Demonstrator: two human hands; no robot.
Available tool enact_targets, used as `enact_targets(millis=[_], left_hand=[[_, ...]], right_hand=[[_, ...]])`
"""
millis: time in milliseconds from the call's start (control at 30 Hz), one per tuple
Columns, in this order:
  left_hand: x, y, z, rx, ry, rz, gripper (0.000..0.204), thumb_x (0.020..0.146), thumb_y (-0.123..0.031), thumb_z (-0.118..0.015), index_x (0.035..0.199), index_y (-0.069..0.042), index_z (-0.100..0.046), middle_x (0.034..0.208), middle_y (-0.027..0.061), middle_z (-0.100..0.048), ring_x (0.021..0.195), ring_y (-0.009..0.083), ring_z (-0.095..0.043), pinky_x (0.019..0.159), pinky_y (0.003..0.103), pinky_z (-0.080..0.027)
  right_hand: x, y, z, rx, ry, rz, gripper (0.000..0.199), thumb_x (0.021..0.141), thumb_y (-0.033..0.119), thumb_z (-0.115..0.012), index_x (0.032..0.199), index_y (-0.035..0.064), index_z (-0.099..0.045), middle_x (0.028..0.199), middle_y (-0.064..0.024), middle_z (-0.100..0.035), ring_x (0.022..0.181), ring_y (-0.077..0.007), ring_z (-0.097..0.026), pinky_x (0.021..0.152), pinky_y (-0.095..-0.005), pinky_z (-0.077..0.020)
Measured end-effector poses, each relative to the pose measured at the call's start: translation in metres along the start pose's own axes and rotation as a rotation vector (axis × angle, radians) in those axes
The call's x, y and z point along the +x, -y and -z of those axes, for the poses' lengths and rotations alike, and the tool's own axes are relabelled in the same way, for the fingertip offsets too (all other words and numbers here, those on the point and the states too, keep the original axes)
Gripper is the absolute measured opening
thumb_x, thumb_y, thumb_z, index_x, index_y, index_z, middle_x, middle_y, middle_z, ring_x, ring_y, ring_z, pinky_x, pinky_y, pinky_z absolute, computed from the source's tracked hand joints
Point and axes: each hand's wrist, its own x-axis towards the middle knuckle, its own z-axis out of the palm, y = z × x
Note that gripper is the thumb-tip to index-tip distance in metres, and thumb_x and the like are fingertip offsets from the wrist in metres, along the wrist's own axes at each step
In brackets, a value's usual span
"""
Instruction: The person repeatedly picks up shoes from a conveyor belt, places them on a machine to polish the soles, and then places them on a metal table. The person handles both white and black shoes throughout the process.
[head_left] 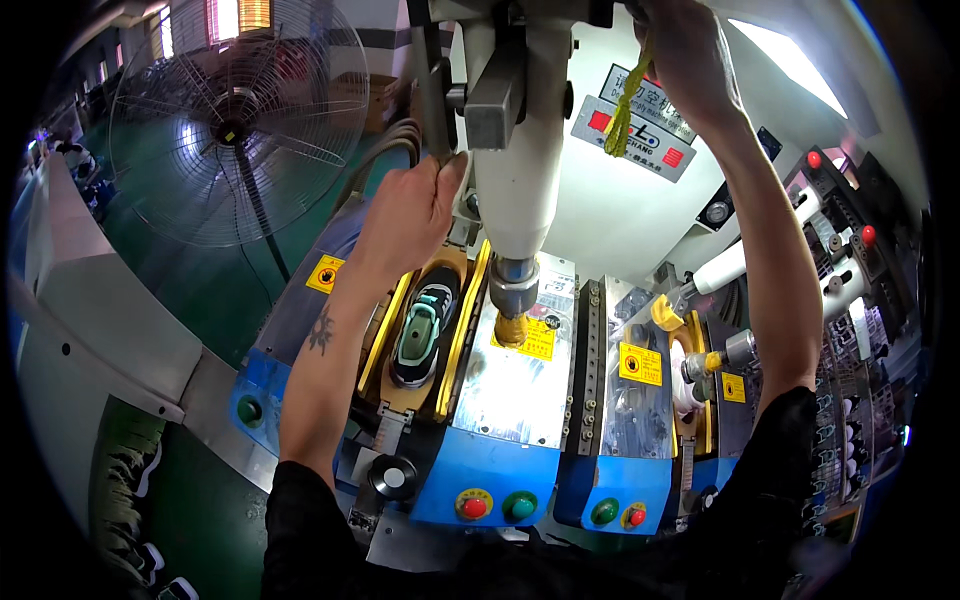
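Note:
My left hand (pixel 415 212) is closed around the lower end of a flat metal bar (pixel 432 90), just left of a white press column (pixel 515 180). High on the right, my right hand (pixel 692 65) is raised with its fingers curled at the top edge, and what they grip is hidden. A yellow-green cord (pixel 622 115) dangles beside it. Below my left hand, a black sneaker with mint trim (pixel 418 335) lies sole down in a slot between yellow pads (pixel 466 335). The column ends in a metal collar with an amber tip (pixel 511 330) over a shiny metal cover (pixel 510 395).
A second station holds a pale shoe (pixel 686 385) under another press head (pixel 740 350). Red and green buttons (pixel 521 507) line the blue front panels. A large caged fan (pixel 235 130) stands at the far left, and shoe racks (pixel 850 450) are at the right.

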Motion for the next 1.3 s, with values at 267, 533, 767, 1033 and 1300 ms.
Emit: enact_targets(millis=[267,533,767,1033,1300], left_hand=[[0.001,0.004,0.000,-0.005,-0.010,0.061,0.029,0.102,-0.019,-0.052,0.087,0.004,-0.060,0.074,0.0299,-0.061,0.071,0.0514,-0.060,0.064,0.057,-0.046],[0.001,-0.006,-0.005,-0.014,-0.058,-0.042,0.028,0.103,-0.016,-0.048,0.090,0.005,-0.060,0.076,0.0280,-0.061,0.073,0.0490,-0.060,0.065,0.053,-0.046],[0.001,0.012,0.004,0.063,-0.047,0.011,0.024,0.101,-0.017,-0.051,0.094,0.004,-0.062,0.079,0.0281,-0.063,0.070,0.0501,-0.060,0.062,0.055,-0.046],[0.007,0.010,-0.017,0.261,0.061,-0.063,0.031,0.105,-0.022,-0.047,0.094,0.003,-0.064,0.078,0.0280,-0.065,0.076,0.0493,-0.062,0.072,0.054,-0.047],[0.004,0.004,0.014,0.102,0.012,0.039,0.032,0.104,-0.018,-0.049,0.082,0.005,-0.057,0.075,0.0298,-0.061,0.069,0.0499,-0.060,0.061,0.054,-0.045]], right_hand=[[0.006,-0.011,-0.013,0.192,-0.032,-0.010,0.050,0.110,0.040,-0.039,0.068,0.0139,-0.043,0.059,0.0081,-0.033,0.052,-0.0048,-0.028,0.045,-0.0279,-0.0208],[0.006,-0.024,-0.006,0.102,-0.137,-0.047,0.051,0.109,0.037,-0.042,0.066,0.0098,-0.047,0.059,0.0067,-0.038,0.056,-0.0056,-0.033,0.047,-0.0300,-0.0239],[0.013,0.012,-0.013,0.283,-0.096,-0.142,0.038,0.104,0.020,-0.044,0.067,0.0089,-0.047,0.054,0.0057,-0.034,0.045,-0.0065,-0.031,0.039,-0.0299,-0.0240],[0.044,-0.091,-0.022,-0.358,-0.550,0.568,0.052,0.108,0.032,-0.041,0.073,-0.0007,-0.061,0.056,-0.0026,-0.046,0.048,-0.0115,-0.036,0.043,-0.0368,-0.0270],[0.020,-0.015,-0.018,0.167,-0.117,0.122,0.051,0.106,0.033,-0.046,0.070,-0.0013,-0.058,0.056,0.0000,-0.046,0.053,-0.0088,-0.044,0.048,-0.0306,-0.0363]])
